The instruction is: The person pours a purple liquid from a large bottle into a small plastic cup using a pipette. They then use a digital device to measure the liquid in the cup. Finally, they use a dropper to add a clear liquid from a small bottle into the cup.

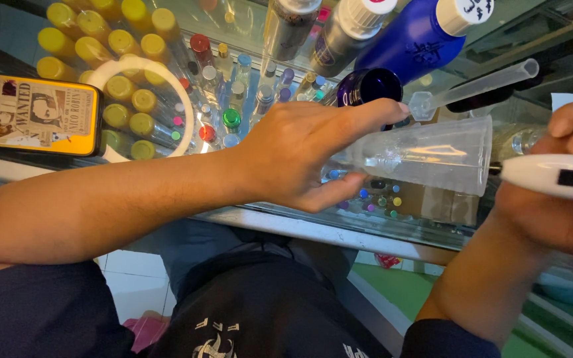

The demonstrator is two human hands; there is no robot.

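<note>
My left hand has its grip closed around the narrow base of a clear cup, thumb below and fingers over the top, so the cup lies on its side with its long axis running left to right and its wide mouth facing my right hand. That right hand is wrapped around a white pen-shaped tool with a small dark window; the tool also lies nearly level, and its near end sits just beside the cup's rim, almost in line with the mouth. So the cup lies to the left of the tool, mouth toward it, both axes close to parallel. A clear pipette slants above the cup, its flat end close to my left fingertips; I think it is pinched there, but the view is too poor to be sure. All this hangs over a glass bench. Under the glass and behind my left wrist stand yellow-capped vials and small bottles with coloured caps; a blue bottle leans beyond the cup, and a phone lies far left, well apart from both hands.
</note>
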